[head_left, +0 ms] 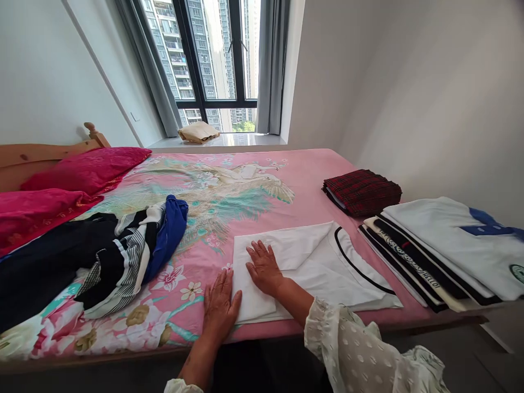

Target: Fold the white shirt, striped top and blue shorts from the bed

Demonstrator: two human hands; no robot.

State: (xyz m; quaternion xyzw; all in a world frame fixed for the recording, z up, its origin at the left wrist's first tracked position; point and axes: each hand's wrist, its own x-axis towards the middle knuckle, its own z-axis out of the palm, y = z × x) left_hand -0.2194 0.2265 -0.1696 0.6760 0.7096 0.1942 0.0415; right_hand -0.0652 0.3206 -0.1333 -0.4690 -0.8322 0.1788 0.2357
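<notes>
A white T-shirt [311,262] with a black neckline band lies partly folded on the bed near its front edge. My right hand [264,268] rests flat on the left part of the shirt, fingers spread. Just beside the shirt's left edge, my left hand [221,305] lies flat on the pink sheet, with its fingers stretched out and the thumb close to the white cloth. Neither hand grips anything.
Loose dark, striped and blue clothes [131,245] lie in a heap at left. On the right stand a stack of folded shirts [450,245] and a folded red plaid garment [362,191]. Red pillows [90,170] lie by the wooden headboard [45,155]. The bed [311,169] has a floral sheet.
</notes>
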